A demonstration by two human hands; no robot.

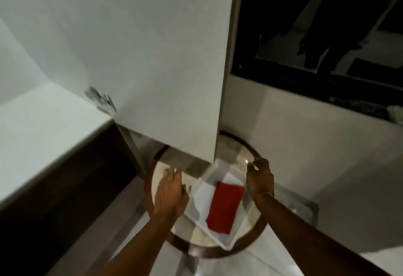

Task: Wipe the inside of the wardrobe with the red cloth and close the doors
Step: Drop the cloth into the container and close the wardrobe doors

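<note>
A folded red cloth [224, 208] lies flat in a shallow white tray [200, 197] on a small round table [253, 232] with a dark rim. My left hand [170, 195] hovers just left of the tray, fingers apart, holding nothing. My right hand [259, 179] hangs over the tray's right edge with the fingers curled and apart, empty. A white wardrobe door [152, 57] stands open above and behind the table, its lower edge over the tray's far corner. To the left, the wardrobe's white inner shelf [43, 136] shows, with a metal hinge [102, 101] at the door.
A dark brown wardrobe front [65, 199] runs below the shelf on the left. A dark window [327, 35] sits in the white wall at the upper right. The floor under the table is pale tile [250, 262].
</note>
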